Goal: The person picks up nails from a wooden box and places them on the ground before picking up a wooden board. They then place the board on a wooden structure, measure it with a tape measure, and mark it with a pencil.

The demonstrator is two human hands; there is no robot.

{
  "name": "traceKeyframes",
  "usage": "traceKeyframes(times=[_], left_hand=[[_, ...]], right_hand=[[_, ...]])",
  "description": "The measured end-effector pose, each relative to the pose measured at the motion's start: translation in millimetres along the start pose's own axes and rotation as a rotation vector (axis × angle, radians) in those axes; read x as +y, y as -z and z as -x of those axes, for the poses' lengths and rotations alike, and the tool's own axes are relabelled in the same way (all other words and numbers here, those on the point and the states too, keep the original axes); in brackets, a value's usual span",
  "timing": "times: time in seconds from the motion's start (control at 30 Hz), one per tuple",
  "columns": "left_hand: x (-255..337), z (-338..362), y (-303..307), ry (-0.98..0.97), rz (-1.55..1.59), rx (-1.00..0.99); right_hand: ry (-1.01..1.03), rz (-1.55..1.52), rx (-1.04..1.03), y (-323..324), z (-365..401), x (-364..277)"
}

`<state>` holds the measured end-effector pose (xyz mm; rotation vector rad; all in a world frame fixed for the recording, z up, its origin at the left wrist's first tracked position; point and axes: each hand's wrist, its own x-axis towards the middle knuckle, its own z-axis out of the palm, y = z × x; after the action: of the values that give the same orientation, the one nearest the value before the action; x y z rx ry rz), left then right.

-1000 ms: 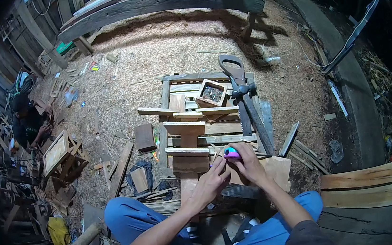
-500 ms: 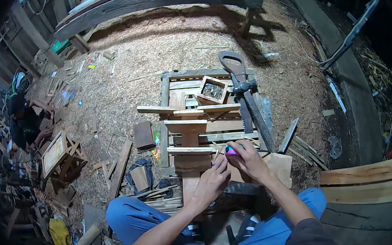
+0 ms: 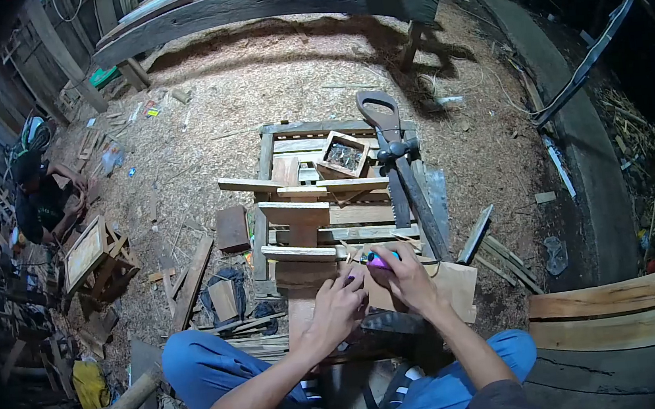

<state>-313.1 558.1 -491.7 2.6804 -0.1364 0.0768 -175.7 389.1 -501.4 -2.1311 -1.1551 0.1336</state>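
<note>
My right hand (image 3: 407,282) is closed around a small pink-and-teal object (image 3: 379,260), whose kind I cannot make out. Close beside it, my left hand (image 3: 336,306) has its fingers curled together, with a small dark purple bit (image 3: 350,279) showing at the fingertips. Both hands are above the near end of a low slatted wooden stand (image 3: 267,159). Left of them, a wooden piece with several upright crosspieces (image 3: 294,213) lies over the slats. A flat board (image 3: 456,287) lies under and beyond my right wrist.
On the stand are a handsaw (image 3: 383,123), a hammer (image 3: 413,187) and a small wooden box of metal bits (image 3: 344,155). A person (image 3: 43,194) sits at far left by a wooden frame (image 3: 85,254). A heavy beam bench (image 3: 267,11) spans the back. Planks (image 3: 616,294) lie at right.
The view has shifted slightly, so the stand and its things appear a little further left. My hands stay close together, and the purple bit at my left fingertips shows more.
</note>
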Motion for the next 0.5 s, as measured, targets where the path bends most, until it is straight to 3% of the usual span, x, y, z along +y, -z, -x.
traceKeyframes(times=[0.5], left_hand=[[13, -13, 19, 0.110, 0.021, -0.145]], right_hand=[[-0.071, 0.066, 0.039, 30, 51, 28]])
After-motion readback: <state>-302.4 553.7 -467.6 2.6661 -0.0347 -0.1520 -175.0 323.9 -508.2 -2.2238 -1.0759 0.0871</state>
